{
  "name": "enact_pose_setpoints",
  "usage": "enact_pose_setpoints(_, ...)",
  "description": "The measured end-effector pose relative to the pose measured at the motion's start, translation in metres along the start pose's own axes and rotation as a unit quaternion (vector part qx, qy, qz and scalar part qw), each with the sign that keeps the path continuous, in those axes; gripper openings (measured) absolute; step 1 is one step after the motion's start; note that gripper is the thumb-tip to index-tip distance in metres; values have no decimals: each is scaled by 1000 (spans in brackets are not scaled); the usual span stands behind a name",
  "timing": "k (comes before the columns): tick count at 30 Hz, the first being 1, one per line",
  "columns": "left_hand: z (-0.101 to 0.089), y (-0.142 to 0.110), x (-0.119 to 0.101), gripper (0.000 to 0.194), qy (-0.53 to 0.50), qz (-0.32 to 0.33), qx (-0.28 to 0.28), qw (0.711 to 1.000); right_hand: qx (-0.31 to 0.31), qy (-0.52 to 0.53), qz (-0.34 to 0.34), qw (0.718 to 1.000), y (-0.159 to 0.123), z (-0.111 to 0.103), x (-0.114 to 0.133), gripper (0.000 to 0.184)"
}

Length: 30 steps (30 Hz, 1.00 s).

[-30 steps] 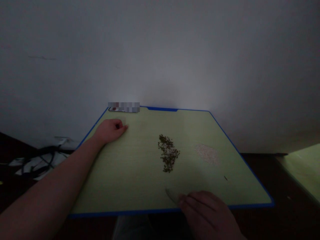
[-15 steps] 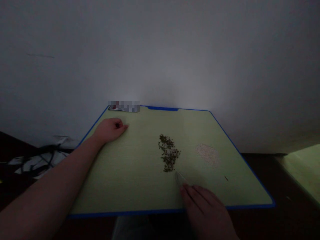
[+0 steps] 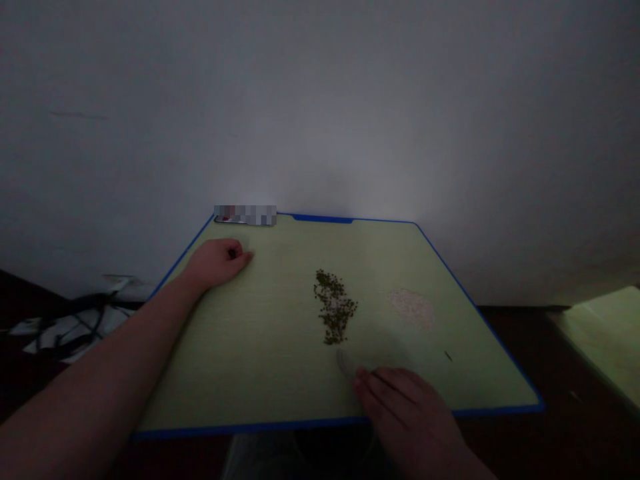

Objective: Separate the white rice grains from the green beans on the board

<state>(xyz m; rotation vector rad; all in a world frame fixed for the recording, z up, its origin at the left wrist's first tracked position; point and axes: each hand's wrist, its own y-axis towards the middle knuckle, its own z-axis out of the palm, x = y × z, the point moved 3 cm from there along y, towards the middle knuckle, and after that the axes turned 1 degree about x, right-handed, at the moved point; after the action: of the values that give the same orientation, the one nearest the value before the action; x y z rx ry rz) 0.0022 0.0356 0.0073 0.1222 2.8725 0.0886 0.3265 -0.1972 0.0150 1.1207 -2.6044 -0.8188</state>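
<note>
On green board [image 3: 210, 373], right hand [image 3: 405, 407], pale scraper [image 3: 344, 363]

Between the left hand [image 3: 217, 262] and the long strip of small green seeds [image 3: 334, 307] a wide lane of green board [image 3: 200, 373] runs to the far edge — a narrower one separates the seeds from the pale grain heap [image 3: 413, 308], and the strip stands directly ahead of the pale scraper [image 3: 345, 363] in the right hand [image 3: 405, 407] — with the wall [image 3: 320, 120] closing the far side.

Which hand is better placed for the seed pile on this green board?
Probably the right hand: it holds a pale flat scraper just below the dark green seeds, while the left hand rests curled farther away.
</note>
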Motion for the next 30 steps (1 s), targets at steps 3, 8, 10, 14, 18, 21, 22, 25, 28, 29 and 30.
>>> enact_pose_setpoints(3, 0, 0, 0, 41, 0, 2, 4, 1000, 2, -38, 18, 999, -5, 8, -2, 34)
enact_pose_setpoints(8, 1, 0, 1, 39, -2, 4, 2, 1000, 47, -122, 55, 990, -21, 9, -34, 37)
enact_pose_setpoints(10, 1, 0, 1, 38, -6, 5, -1, 1000, 52, -153, 77, 984, -24, 5, -48, 33)
enact_pose_setpoints(14, 2, 1, 2, 39, -8, 11, -4, 1000, 25, -153, 70, 985, -20, -1, -53, 28)
enact_pose_setpoints(18, 3, 2, 3, 40, 2, 5, 1, 1000, 28, -82, 22, 996, -13, 5, -33, 30)
enact_pose_setpoints(21, 3, 1, 3, 41, 0, 6, -1, 1000, 41, -71, 20, 996, -10, 14, -22, 34)
enact_pose_setpoints(22, 3, 1, 3, 41, -1, 6, -2, 1000, 46, -77, 27, 996, -8, 16, -22, 35)
enact_pose_setpoints(25, 2, 1, 2, 40, -1, 4, -3, 1000, 52, -104, 54, 992, -6, 20, -31, 34)
enact_pose_setpoints(28, 1, 1, 2, 41, 0, 6, -3, 1000, 54, -138, 92, 985, -3, 18, -49, 30)
enact_pose_setpoints(29, 1, 1, 2, 41, 1, 7, -2, 1000, 56, -149, 105, 982, -3, 16, -55, 29)
enact_pose_setpoints(30, 1, 1, 2, 41, 2, 8, -1, 1000, 57, -157, 116, 979, -2, 14, -60, 28)
